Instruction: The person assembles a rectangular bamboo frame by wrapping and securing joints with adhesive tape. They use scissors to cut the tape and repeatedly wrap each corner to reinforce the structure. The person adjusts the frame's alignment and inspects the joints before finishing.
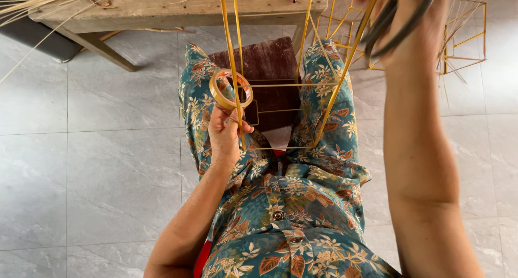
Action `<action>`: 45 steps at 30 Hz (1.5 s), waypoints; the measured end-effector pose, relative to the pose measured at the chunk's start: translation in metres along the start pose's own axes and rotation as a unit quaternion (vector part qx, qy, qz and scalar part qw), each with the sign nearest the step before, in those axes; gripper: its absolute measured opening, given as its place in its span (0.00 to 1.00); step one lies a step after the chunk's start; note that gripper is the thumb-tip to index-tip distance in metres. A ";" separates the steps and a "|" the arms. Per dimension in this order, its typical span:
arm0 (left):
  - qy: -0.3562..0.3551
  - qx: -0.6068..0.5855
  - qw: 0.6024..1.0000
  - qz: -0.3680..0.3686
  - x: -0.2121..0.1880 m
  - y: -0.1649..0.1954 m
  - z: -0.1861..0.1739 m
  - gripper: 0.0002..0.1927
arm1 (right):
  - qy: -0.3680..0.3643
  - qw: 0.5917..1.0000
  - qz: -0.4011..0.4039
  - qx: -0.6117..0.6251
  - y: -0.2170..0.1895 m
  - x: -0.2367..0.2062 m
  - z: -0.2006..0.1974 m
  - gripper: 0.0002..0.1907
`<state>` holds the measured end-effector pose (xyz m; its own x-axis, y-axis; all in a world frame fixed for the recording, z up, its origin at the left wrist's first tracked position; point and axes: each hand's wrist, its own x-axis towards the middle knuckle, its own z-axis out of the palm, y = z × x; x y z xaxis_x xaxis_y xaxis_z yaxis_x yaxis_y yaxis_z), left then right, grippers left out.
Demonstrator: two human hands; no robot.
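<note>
Grey marble-patterned floor tiles (97,164) spread under you, and the pale rough wooden workbench (162,8) stood just ahead of your knees, loose straw-coloured bamboo splints (38,2) fanned across its left end, near enough to draw from without rising. You sat on the dark reddish-brown wooden stool (264,62), your teal floral-print trousers (329,110) parted either side of it, so the lap served as a cradle. Between your knees rose the open yellow frame of thin bamboo strips (280,85), upright and tilted slightly towards you, its long ribs running up past the bench edge; held there, both hands could reach its joints. More finished yellow bamboo frames (464,35) lay on the floor to the right, set well apart. Your right hand (410,13) was raised near the frame's upper ribs, closed around the dark metal scissors (394,24); the blur hid how the blades stood. Your left hand (224,132) gripped one rib low down, pinching the yellow ring-shaped roll of adhesive tape (231,89) against it with thumb and fingers, keeping the tape touching the strip.
</note>
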<state>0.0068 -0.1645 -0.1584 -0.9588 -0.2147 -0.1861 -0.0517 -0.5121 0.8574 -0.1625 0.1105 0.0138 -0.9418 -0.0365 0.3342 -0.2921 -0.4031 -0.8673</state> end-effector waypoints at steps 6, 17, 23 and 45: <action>0.027 0.020 0.999 -0.030 0.008 -0.023 -0.007 0.05 | 0.065 0.993 0.079 0.051 0.064 -0.127 -0.013 0.25; 0.010 -0.088 0.996 0.000 0.021 -0.018 0.000 0.07 | 0.062 0.985 0.148 -0.071 0.120 -0.239 -0.043 0.19; -0.043 -0.084 0.996 -0.005 0.019 0.011 0.021 0.08 | 0.078 0.991 0.103 -0.015 0.104 -0.216 -0.037 0.15; -0.006 -0.053 0.996 0.076 0.053 0.066 0.004 0.14 | 0.083 0.985 0.152 0.023 0.047 -0.132 -0.005 0.14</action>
<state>-0.0490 -0.2065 -0.1098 -0.9567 -0.2865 -0.0515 0.1237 -0.5601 0.8191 -0.0523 0.1011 -0.0729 -0.9999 -0.0141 -0.0064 0.0120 -0.4385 -0.8987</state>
